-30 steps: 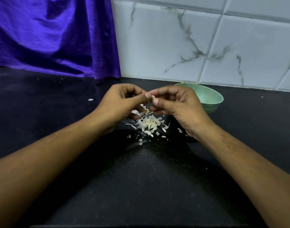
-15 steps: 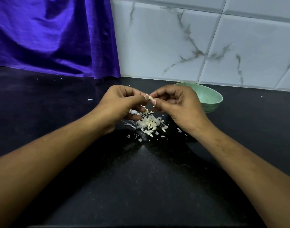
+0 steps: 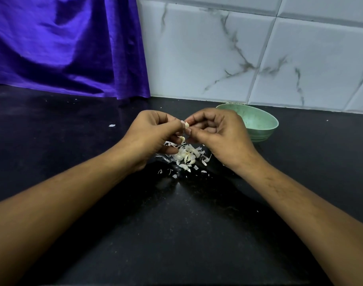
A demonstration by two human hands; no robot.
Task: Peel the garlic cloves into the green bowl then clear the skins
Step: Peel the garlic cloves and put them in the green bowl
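Black counter is backed by purple cloth at upper left. At centre, garlic clove is pinched between curled fingers of left hand and right hand; skins are heaped beneath. Green bowl is set right of centre.

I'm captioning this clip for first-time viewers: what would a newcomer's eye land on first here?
The left hand and the right hand meet mid-frame, both pinching a small garlic clove above a pile of pale skins on the black counter. Just behind the right hand a green bowl sits by the tiled wall, and a purple cloth hangs upper left.
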